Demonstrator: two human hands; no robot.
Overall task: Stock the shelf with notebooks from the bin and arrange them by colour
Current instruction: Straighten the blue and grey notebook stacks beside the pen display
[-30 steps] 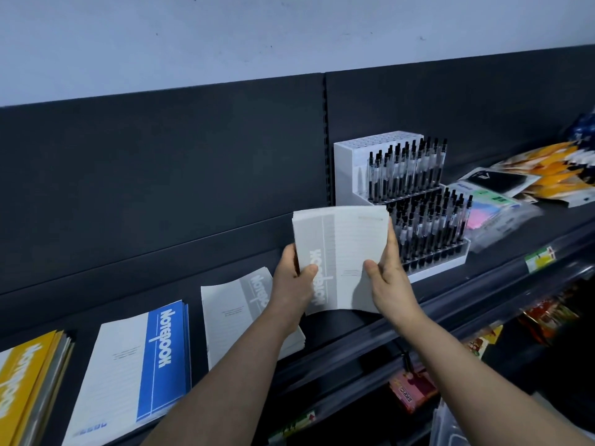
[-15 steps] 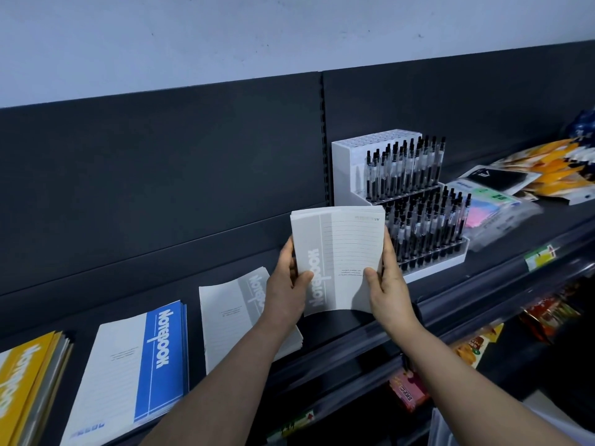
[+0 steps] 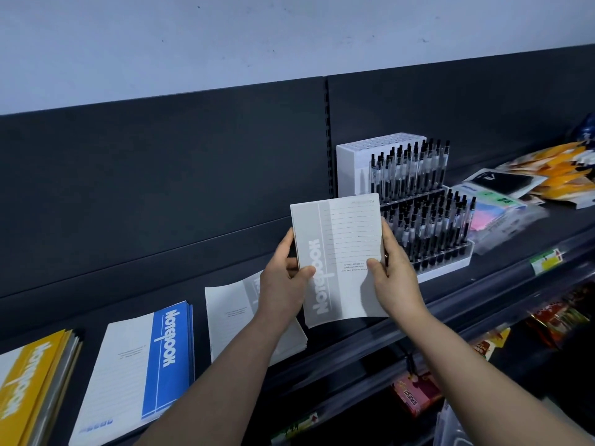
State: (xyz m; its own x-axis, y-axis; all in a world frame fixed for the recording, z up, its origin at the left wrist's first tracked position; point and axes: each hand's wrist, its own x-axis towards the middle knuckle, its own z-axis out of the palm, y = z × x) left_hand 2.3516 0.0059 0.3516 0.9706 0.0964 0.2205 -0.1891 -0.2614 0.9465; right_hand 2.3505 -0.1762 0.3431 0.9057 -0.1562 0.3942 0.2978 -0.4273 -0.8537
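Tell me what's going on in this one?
A person holds a grey notebook upright in front of the shelf, left hand gripping its left edge, right hand its right edge. It is not yet laid down. On the shelf lie a grey pile, a blue pile and a yellow pile, left of a pen display.

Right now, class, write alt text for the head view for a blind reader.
A left hand and a right hand hold a grey notebook by its sides above a dark shelf. On it lie a grey stack, blue notebooks and yellow notebooks; a pen display stands at right.
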